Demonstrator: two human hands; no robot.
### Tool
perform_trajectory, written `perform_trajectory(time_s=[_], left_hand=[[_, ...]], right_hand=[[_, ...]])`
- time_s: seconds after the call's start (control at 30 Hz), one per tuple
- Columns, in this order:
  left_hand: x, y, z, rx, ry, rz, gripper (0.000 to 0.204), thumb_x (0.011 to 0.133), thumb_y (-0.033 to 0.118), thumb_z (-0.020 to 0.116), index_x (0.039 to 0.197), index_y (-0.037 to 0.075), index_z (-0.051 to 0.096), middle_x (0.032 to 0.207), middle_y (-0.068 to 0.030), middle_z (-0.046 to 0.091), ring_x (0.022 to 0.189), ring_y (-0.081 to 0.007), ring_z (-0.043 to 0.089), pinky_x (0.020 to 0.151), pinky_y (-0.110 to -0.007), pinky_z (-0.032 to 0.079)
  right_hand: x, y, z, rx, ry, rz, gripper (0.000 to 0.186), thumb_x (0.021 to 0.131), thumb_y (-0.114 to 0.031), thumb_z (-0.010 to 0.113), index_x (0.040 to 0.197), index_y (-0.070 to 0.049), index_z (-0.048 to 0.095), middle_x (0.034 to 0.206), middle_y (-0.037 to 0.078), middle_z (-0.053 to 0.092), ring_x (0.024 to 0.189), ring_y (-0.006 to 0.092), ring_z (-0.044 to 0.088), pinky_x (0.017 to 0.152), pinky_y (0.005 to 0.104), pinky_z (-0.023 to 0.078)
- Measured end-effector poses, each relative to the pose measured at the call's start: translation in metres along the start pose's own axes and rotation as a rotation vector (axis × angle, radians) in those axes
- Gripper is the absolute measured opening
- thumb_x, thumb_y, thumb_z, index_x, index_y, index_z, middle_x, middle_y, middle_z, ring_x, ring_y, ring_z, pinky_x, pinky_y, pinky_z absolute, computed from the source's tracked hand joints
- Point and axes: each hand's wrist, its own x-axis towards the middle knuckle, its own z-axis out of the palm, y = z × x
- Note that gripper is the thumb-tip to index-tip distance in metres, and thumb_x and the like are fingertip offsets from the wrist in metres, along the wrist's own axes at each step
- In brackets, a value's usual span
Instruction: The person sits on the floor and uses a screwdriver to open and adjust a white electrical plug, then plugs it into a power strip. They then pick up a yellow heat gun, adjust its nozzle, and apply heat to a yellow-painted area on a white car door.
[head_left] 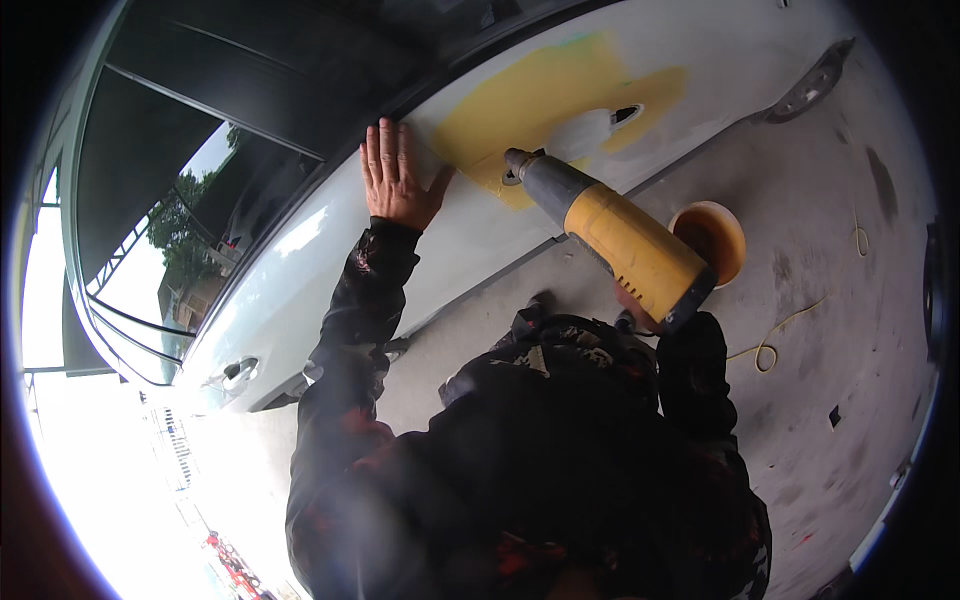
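My left hand (400,185) lies flat on the pale car door (460,245), fingers stretched, just below the dark window's edge. A yellow patch of filler (535,95) spreads over the panel to its right. My right hand (634,303), mostly hidden under the tool, grips a yellow and black heat gun (640,245). The nozzle points at the lower part of the patch, close to an opening in the panel. Whether it touches the surface, I cannot tell. Another dark opening (627,115) shows beside the patch.
A round orange-brown bucket (735,230) stands on the grey floor (820,400) beyond the heat gun. A yellow cord (768,355) lies looped there. Toward the left are a car door handle (238,375) and dark window glass (230,150).
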Motion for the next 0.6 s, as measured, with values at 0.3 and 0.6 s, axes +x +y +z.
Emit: perform_trajectory(time_s=[0.3, 0.6], left_hand=[[-0.004, 0.006, 0.003, 0.009, -0.022, -0.086, 0.090, 0.071, 0.049, 0.073, 0.136, -0.002, 0.037, 0.144, -0.0235, 0.031, 0.136, -0.0406, 0.025, 0.111, -0.053, 0.018], [-0.015, 0.020, 0.019, 0.025, -0.017, -0.148, 0.107, 0.065, 0.059, 0.074, 0.141, -0.001, 0.029, 0.147, -0.0247, 0.025, 0.139, -0.0410, 0.017, 0.110, -0.057, 0.013]], right_hand=[[-0.013, 0.003, -0.003, -0.120, -0.088, 0.011, 0.036, 0.079, -0.009, 0.064, 0.113, -0.005, 0.055, 0.105, 0.007, 0.057, 0.096, 0.0187, 0.055, 0.082, 0.0332, 0.046], [-0.023, -0.003, -0.002, -0.194, -0.146, 0.058, 0.036, 0.081, -0.010, 0.062, 0.116, -0.005, 0.053, 0.107, 0.007, 0.056, 0.098, 0.0194, 0.054, 0.084, 0.0332, 0.045]])
